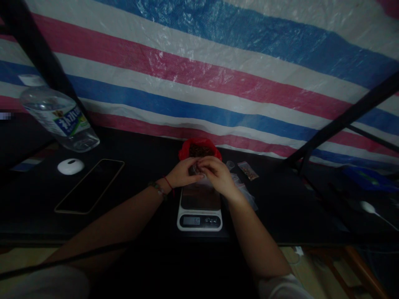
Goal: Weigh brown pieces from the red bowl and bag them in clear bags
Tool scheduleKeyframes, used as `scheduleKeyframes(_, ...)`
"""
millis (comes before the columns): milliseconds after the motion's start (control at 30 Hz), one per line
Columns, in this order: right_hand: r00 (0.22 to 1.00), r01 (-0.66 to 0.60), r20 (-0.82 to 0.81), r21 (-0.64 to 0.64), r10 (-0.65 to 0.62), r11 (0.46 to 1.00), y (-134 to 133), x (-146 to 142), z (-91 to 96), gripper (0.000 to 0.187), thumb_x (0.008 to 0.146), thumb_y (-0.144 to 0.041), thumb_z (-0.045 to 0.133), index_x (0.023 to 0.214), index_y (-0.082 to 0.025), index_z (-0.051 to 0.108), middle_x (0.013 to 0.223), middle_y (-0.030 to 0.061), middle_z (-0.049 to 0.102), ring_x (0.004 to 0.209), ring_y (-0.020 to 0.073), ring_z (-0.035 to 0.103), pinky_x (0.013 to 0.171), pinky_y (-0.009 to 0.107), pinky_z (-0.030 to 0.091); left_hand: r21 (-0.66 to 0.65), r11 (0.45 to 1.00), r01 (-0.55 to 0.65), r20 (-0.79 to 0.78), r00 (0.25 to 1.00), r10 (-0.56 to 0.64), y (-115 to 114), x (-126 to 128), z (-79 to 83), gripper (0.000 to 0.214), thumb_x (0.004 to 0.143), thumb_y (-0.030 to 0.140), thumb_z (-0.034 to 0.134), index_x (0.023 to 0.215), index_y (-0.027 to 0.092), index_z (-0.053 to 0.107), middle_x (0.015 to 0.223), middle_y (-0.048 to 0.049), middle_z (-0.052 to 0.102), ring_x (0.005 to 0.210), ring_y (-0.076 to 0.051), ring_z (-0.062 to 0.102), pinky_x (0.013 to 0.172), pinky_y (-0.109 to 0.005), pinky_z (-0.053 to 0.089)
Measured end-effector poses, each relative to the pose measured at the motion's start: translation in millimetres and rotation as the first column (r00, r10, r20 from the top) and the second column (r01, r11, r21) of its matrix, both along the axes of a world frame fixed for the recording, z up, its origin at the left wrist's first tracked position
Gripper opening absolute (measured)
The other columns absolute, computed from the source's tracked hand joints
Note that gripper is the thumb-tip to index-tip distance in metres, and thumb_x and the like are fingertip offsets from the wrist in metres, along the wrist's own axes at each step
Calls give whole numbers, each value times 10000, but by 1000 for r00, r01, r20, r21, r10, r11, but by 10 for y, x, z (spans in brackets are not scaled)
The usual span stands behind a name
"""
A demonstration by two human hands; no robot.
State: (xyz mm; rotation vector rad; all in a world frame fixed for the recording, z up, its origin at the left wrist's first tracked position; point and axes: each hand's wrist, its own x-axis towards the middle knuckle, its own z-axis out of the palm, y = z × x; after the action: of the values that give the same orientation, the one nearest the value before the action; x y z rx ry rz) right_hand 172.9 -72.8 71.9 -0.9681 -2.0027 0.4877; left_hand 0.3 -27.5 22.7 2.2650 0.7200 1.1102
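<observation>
Both hands meet above the back of a white digital kitchen scale (199, 227) with a lit display. My left hand (182, 172) is closed on a small clear plastic bag (195, 167) that looks to have something dark in it. Pinched fingers of my right hand (216, 172) hold the same bag from the other side; fingers hide much of it. Just behind the hands stands a red bag (185, 147), open at the top and full of small brown pieces (201, 150). Beside my right wrist lie several flat clear zip bags (247, 197).
Farther right lies a filled zip bag (248, 171). On the left are a phone (90, 186), a white rounded device (70, 166) and a clear bottle (59, 114). A white spoon (369, 207) and blue item (369, 178) sit far right. Striped sheeting (199, 83) hangs behind.
</observation>
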Motion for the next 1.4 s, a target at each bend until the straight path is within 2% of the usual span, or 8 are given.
scheduleKeyframes(300, 999, 47, -22, 22, -47, 999, 3, 197, 52, 232, 826, -84, 468, 883, -195, 663, 943, 55, 643, 937, 163, 596, 848, 318, 468, -68, 997, -24, 86, 996, 30, 1, -29, 21, 527, 754, 361, 664, 1217, 147, 532, 1054, -93, 657, 943, -209, 631, 850, -361, 503)
scheduleKeyframes(500, 939, -24, 320, -316, 130, 949, -22, 515, 50, 240, 718, -211, 700, 953, -171, 680, 889, 41, 666, 757, 148, 604, 692, 264, 465, -128, 985, -119, 145, 980, 138, 41, -70, -8, 467, 795, 349, 612, 1214, 152, 545, 949, -62, 669, 832, -168, 631, 760, -307, 508)
scheduleKeyframes(600, 863, -29, 460, -368, 209, 929, -67, 483, 25, 240, 674, -202, 738, 911, -185, 702, 868, 28, 668, 747, 144, 597, 664, 242, 441, -134, 979, -151, 147, 974, 170, 60, -80, -24, 456, 801, 353, 606, 1208, 156, 553, 950, -63, 667, 827, -168, 628, 751, -305, 504)
scheduleKeyframes(767, 807, -88, 535, -311, 251, 946, -98, 333, 3, 209, 689, -33, 609, 776, -190, 718, 780, 10, 670, 720, 130, 593, 667, 230, 424, -122, 986, -112, 140, 982, 129, 48, -79, -13, 466, 802, 354, 599, 1221, 157, 540, 939, -64, 667, 809, -167, 631, 732, -306, 508)
scheduleKeyframes(1000, 980, 33, 200, -41, -25, 999, -65, 270, 83, 176, 752, -76, 564, 828, -184, 680, 865, 41, 656, 808, 152, 613, 737, 279, 473, 60, 998, -34, -48, 998, 37, -11, -49, 37, 532, 743, 364, 662, 1225, 179, 534, 1058, -85, 649, 962, -225, 614, 859, -381, 489)
scheduleKeyframes(1133, 992, -19, 123, 10, 17, 1000, -46, 135, 70, 137, 804, -128, 578, 856, -198, 684, 905, 49, 680, 872, 162, 625, 807, 304, 480, 87, 995, 53, -71, 996, -47, -39, -19, 45, 548, 735, 385, 675, 1217, 169, 530, 1113, -99, 635, 1012, -231, 600, 886, -380, 483)
scheduleKeyframes(1300, 981, 126, 143, 30, -129, 992, -31, 146, 20, 136, 832, -154, 568, 856, -193, 696, 860, 49, 672, 832, 161, 612, 780, 303, 469, 32, 990, -138, 14, 990, 138, 19, -28, 3, 483, 757, 324, 640, 1203, 163, 548, 1111, -102, 643, 1013, -234, 610, 886, -394, 489)
scheduleKeyframes(1400, 936, 2, 352, -78, 26, 997, -38, 144, -29, 83, 784, -182, 655, 844, -182, 712, 825, 45, 663, 818, 162, 597, 765, 292, 451, -3, 960, -281, 51, 958, 281, 84, -55, -38, 434, 772, 297, 614, 1179, 156, 565, 1076, -94, 652, 990, -226, 618, 867, -375, 500)
